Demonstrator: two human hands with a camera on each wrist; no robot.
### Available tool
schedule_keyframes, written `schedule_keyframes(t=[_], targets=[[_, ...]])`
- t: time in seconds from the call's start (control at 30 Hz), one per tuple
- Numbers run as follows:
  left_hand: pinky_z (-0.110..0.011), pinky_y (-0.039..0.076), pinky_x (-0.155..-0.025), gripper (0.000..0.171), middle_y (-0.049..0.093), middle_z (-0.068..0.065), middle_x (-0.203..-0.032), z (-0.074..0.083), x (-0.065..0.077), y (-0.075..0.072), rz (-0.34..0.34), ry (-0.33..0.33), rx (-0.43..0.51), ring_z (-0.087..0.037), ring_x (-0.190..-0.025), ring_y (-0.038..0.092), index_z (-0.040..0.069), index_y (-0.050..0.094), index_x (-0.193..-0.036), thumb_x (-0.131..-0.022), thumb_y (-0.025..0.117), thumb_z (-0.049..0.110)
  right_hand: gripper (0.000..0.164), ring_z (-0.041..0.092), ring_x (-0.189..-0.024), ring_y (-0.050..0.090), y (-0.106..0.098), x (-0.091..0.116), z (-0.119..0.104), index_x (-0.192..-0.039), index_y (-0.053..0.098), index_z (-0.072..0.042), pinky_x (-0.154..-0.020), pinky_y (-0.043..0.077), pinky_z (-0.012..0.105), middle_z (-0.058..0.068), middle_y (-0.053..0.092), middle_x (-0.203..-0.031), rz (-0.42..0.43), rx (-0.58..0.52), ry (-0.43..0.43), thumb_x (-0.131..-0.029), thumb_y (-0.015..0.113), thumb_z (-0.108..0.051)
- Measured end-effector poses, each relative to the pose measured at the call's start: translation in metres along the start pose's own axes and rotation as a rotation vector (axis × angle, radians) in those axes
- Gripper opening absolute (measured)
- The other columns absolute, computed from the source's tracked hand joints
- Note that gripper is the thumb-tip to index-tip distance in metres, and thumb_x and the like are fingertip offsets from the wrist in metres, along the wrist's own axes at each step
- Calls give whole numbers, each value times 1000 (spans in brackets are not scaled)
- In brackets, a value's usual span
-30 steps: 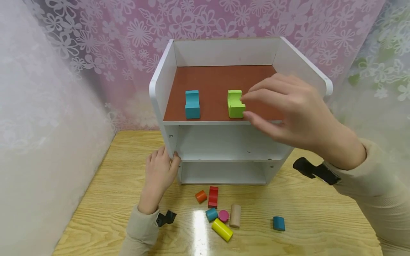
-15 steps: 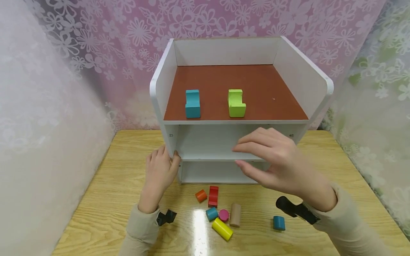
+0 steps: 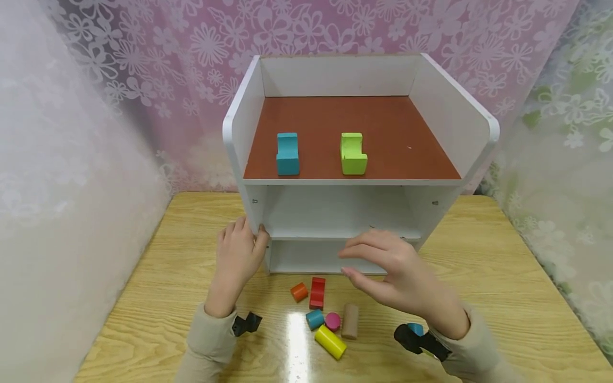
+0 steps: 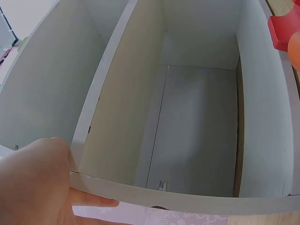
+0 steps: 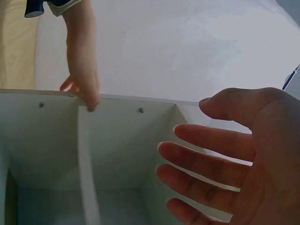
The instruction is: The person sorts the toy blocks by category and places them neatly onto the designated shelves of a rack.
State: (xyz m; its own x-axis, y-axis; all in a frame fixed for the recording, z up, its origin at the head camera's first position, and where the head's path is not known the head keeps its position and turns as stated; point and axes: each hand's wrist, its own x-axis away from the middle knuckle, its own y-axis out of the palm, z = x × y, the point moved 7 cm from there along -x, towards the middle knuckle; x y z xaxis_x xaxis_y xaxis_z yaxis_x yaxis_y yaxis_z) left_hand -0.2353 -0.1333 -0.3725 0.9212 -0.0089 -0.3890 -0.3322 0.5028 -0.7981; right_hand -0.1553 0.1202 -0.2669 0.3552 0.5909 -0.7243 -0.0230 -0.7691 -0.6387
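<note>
- Our white shelf unit [image 3: 457,106] stands upright on the wooden table [image 3: 158,287], towards its far side, with its compartments facing us.
- Our left hand [image 3: 237,252] is clamped on the unit's left side panel [image 3: 244,122], thumb to the inside and fingers round the outside, where the middle board [image 4: 101,79] meets it.
- Our right hand [image 3: 388,271] hangs in front of the lower compartment, thumb and fingers well apart, with nothing between them; it hides part of that compartment from the head view.
- On the brown top [image 3: 330,117] we see a blue notched block [image 3: 287,155] on the left and a lime-green notched block [image 3: 353,155] to its right, apart, both near the front edge.
- Before the unit lie an orange cylinder [image 3: 299,292] and, just right of it, a red curved block [image 3: 317,293].
- Nearer us are a teal cylinder [image 3: 314,318], a pink round piece [image 3: 332,321], a plain wood block [image 3: 350,321] and a yellow cylinder [image 3: 330,342], bunched closely.
- Over to the right, the black mount [image 3: 407,339] on our right wrist partly covers another blue block [image 3: 415,328].
- Pink flowered cloth [image 3: 206,48] hangs behind the unit, and paler cloth [image 3: 81,159] on the left.
</note>
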Motion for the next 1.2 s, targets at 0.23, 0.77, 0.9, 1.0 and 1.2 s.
schedule_keyframes(t=[0.23,0.77,0.9,1.0,1.2], targets=[[-62,37,-100,35,61,-12,-96,1,-1,0,-5,-1,8,-44,-111,56,7,60,-113,-101,39,32,17,14,-94,64,16,20,20,-106,73,-14,-88,47,23,-5,69,-102,-34,-36,49,-98,62,-26],[-62,37,-99,37,62,-12,-99,-3,-1,1,-12,-15,-1,-44,-111,56,6,59,-116,-100,39,33,25,17,-98,65,90,69,64,-110,70,-8,-83,55,35,3,70,-106,-251,-66,258,-86,74,-13],[-62,37,-99,37,62,-12,-99,-3,-1,1,-16,-17,1,-44,-110,56,6,59,-118,-100,40,32,34,19,-109,61,108,75,68,-117,69,-8,-93,52,41,0,67,-115,-348,9,325,-88,73,-24],[-62,37,-99,36,62,-12,-98,-3,-1,1,-10,-16,0,-44,-110,57,6,59,-117,-100,40,32,41,22,-117,58,120,79,73,-123,66,-10,-98,48,45,1,64,-122,-417,51,395,-88,71,-31],[-62,39,-98,36,63,-11,-98,-2,-2,-1,2,1,2,-44,-109,57,6,59,-118,-100,40,32,51,27,-121,54,140,89,81,-129,64,-9,-102,45,50,7,60,-130,-476,62,491,-86,73,-36]])
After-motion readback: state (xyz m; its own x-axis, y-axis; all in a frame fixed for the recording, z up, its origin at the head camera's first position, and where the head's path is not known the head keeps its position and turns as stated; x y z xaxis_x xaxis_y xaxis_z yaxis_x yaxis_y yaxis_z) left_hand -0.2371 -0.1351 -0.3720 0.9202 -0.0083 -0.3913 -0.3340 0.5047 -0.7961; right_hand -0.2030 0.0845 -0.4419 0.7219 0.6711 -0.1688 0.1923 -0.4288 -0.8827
